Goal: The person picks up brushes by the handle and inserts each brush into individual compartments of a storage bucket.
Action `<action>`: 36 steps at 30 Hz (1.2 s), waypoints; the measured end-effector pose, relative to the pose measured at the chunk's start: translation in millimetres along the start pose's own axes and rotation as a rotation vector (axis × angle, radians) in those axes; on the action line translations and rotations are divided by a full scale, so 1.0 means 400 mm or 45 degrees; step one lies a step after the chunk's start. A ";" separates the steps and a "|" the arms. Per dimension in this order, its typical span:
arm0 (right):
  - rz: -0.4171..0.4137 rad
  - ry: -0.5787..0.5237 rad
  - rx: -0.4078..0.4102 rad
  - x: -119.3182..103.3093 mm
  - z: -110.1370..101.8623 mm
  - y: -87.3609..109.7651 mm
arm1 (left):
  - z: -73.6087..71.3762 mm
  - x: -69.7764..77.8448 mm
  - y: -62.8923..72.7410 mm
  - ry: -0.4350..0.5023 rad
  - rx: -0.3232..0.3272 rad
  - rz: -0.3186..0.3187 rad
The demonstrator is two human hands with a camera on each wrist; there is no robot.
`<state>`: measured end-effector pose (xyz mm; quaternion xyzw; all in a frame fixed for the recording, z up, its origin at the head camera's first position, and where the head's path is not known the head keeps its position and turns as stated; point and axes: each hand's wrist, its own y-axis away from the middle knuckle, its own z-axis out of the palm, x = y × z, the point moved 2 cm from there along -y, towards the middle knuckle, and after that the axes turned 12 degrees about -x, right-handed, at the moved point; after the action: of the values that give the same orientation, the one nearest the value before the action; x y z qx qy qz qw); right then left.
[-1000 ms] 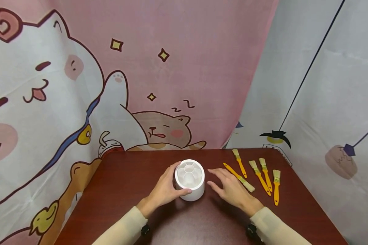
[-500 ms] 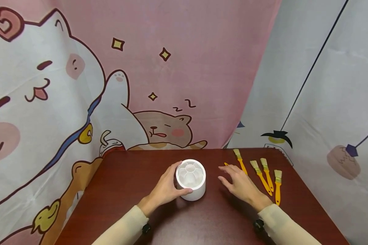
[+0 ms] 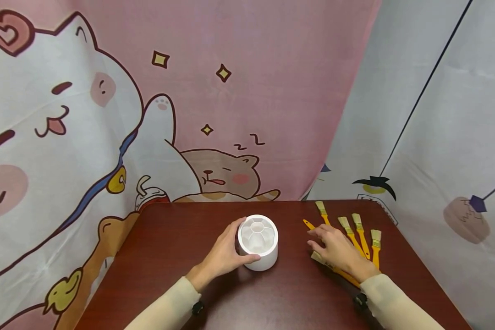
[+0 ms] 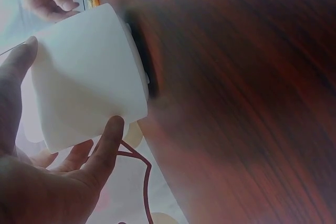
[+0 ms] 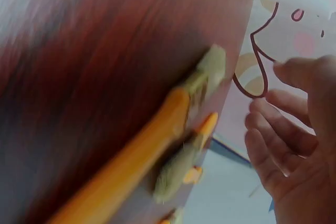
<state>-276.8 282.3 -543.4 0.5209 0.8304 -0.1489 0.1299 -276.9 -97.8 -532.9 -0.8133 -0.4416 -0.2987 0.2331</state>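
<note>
A white round pen holder (image 3: 268,261) with an inside divided into several compartments stands on the table. My left hand (image 3: 220,254) grips its left side, thumb in front and fingers behind. In the left wrist view the fingers wrap round the holder's smooth white wall (image 4: 86,77). To the right, my right hand (image 3: 338,250) hovers among paint brushes, its fingers loosely bent and holding nothing. Under it lies a brush (image 3: 346,276) with a yellow-orange handle, partly hidden by hand and wrist. The right wrist view shows this brush (image 5: 142,153), blurred, beside the bent fingers (image 5: 273,129).
Further brushes lie at the right: one at the back (image 3: 321,208), a pair (image 3: 360,238) side by side, another (image 3: 376,240) near the sleeve, and one handle end (image 3: 308,224) past the fingertips. The dark red table (image 3: 181,238) meets a printed curtain (image 3: 272,91) behind.
My right hand has moved right, away from the pen holder and over the brushes, uncovering the bristles of one lying in front. The left hand keeps its grip on the holder.
</note>
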 end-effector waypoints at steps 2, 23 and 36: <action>-0.017 0.021 -0.035 0.007 -0.011 0.007 | 0.000 0.000 -0.001 0.002 0.002 0.002; 0.120 -0.068 -0.442 0.048 -0.064 0.079 | -0.005 0.002 0.004 0.001 0.004 -0.012; 0.203 -0.089 -0.483 0.049 -0.053 0.082 | -0.003 0.007 0.002 0.002 0.001 -0.008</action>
<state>-256.7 320.3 -534.9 0.5455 0.7948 0.0029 0.2659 -275.1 -97.4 -530.1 -0.8117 -0.4440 -0.2997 0.2328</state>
